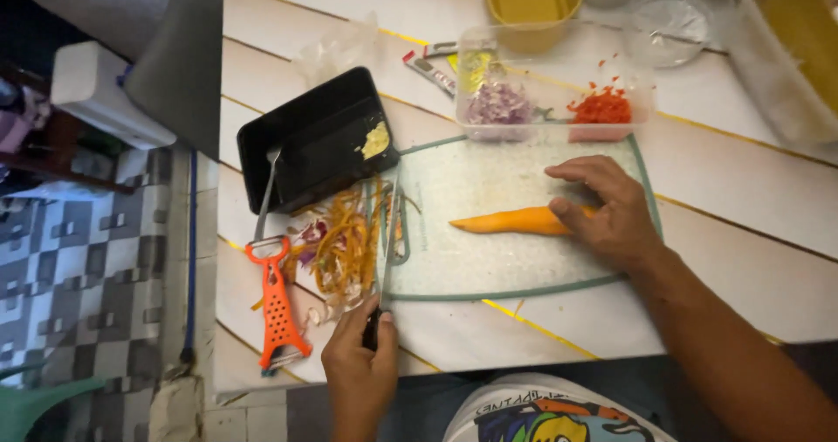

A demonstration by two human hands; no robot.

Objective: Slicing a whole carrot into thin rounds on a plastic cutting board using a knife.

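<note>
**Peeled carrot waiting for the knife**

Head view: my right hand [614, 218] presses curled fingers on the whole, peeled carrot [515, 222] on the cutting board [489, 272]. My left hand [360, 368] pinches the knife [385, 259] handle beside the peelings [342, 248]. No slices yet.

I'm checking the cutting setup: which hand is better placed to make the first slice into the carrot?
Left, probably: the left hand grips the knife handle, while the right hand pins the peeled carrot on the cutting board.
</note>
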